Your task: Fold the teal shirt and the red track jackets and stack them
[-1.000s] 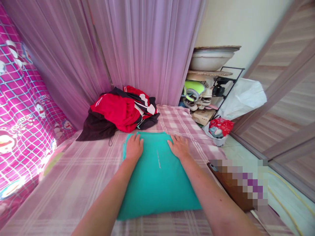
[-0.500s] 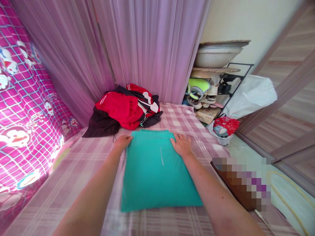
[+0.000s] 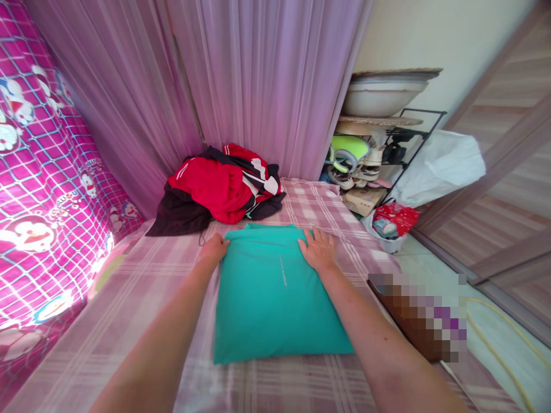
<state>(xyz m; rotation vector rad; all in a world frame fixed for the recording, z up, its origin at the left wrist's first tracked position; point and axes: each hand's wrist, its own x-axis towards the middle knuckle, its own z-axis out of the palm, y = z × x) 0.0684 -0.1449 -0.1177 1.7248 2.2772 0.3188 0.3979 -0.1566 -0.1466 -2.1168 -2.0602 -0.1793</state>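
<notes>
A folded teal T-shirt lies flat on the checked bedsheet in front of me, with a small line of pale print on its front. At its far left corner, my left hand is closed, pinching the cloth between thumb and fingers. My right hand rests on the far right corner, palm down, fingers stretched out and the thumb on the fabric. Creases run across the cloth between the two hands. Beyond it sits a heap of red and black clothes.
The checked sheet covers the bed. Purple curtains hang behind, and a pink patterned cloth is on the left. To the right stand a shoe rack and a white bag. A brown flat object, partly pixelated, lies at the bed's right edge.
My left hand has shifted slightly left with the T-shirt's corner, and creases have appeared along its far edge. My right hand stays in nearly the same place.
</notes>
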